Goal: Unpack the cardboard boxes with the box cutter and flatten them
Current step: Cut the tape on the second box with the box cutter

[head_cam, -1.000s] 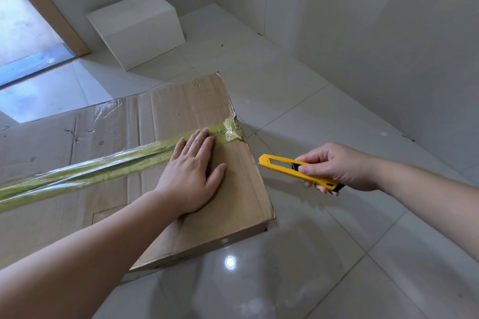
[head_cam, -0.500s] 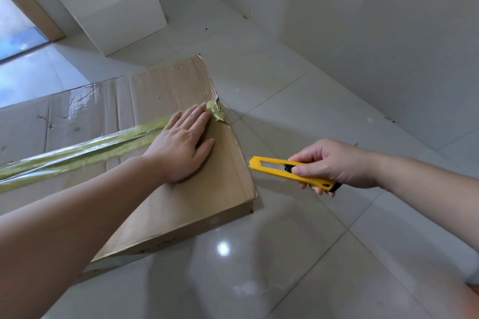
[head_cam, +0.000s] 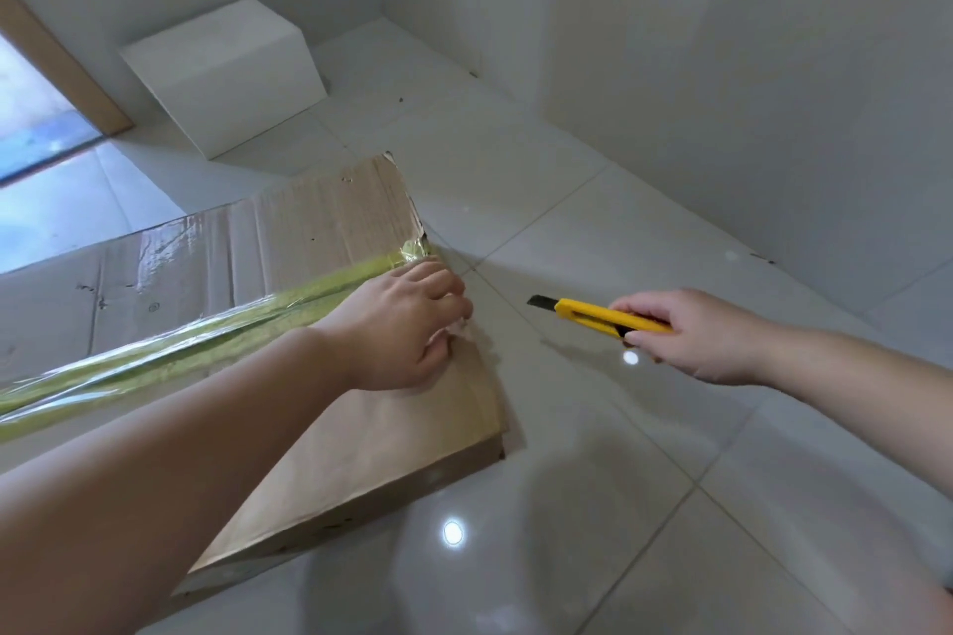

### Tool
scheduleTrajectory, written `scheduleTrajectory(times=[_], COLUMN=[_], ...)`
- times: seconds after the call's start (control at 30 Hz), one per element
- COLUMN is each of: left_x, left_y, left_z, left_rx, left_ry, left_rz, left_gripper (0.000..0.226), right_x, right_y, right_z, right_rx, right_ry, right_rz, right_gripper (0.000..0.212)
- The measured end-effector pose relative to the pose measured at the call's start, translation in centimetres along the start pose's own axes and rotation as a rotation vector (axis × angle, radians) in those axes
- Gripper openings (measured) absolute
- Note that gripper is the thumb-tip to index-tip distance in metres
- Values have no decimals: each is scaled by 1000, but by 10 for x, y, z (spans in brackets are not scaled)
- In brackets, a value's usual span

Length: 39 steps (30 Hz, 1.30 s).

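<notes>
Since the earlier frames, the left hand (head_cam: 399, 325) has slid from lying flat on the cardboard box (head_cam: 361, 428) to the box's right edge, and its fingers are now curling over that edge just below the end of the tape; the dark blade is now standing out of the box cutter (head_cam: 601, 316), where before only the yellow body was showing.

That left hand is resting on the box top with its fingers bent and bunched at the edge; whether they are pinching the tape or only the cardboard cannot be told. The right hand (head_cam: 691, 335) is closing around the rear of the yellow box cutter, fingers wrapped over the handle, and is holding it above the floor (head_cam: 722, 505) just to the right of the box, clear of the cardboard. The blade tip is pointing left toward the box's right edge and the left hand's knuckles, with a gap between them.

The cardboard box is lying flat on the glossy tiled floor, its near right corner pointing toward the camera. A strip of greenish-yellow tape (head_cam: 206, 346) is running along the middle of its top, from the left edge of the view to the box's right edge, where it is ending crumpled. A white box (head_cam: 227, 72) is sitting on the floor by the far wall, well apart from the cardboard box.
</notes>
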State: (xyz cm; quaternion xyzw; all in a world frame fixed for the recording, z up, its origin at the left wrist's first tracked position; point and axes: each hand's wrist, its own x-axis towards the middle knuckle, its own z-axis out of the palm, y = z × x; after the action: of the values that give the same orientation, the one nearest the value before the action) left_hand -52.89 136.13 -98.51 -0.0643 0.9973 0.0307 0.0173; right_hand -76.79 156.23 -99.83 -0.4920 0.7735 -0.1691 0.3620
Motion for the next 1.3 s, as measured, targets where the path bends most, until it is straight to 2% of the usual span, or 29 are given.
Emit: scheduleTrajectory(times=[0.07,0.17,0.33,0.6,0.93,1.3], left_x=[1,1,-3,-3,-17,-17], left_y=[-1,0,5,9,10,4], left_z=[0,0,2,5,10,19], left_rx=[57,88,108,133,58,33], left_ry=[42,81,78,107,57,78], left_rz=[33,38,6,-8,-19,23], left_gripper=[27,26,27,25,38,39], right_x=[10,20,27,43,83,102], right_y=[-11,-23,-33,-42,-69,-73], right_z=[8,20,29,38,43,53], right_rx=[-227,-416,-477,-451,-512,-488], right_ry=[107,178,243,209,287,377], right_rz=[-111,-242,-367,-351,-310,-227], right_gripper=[28,48,54,56,57,59])
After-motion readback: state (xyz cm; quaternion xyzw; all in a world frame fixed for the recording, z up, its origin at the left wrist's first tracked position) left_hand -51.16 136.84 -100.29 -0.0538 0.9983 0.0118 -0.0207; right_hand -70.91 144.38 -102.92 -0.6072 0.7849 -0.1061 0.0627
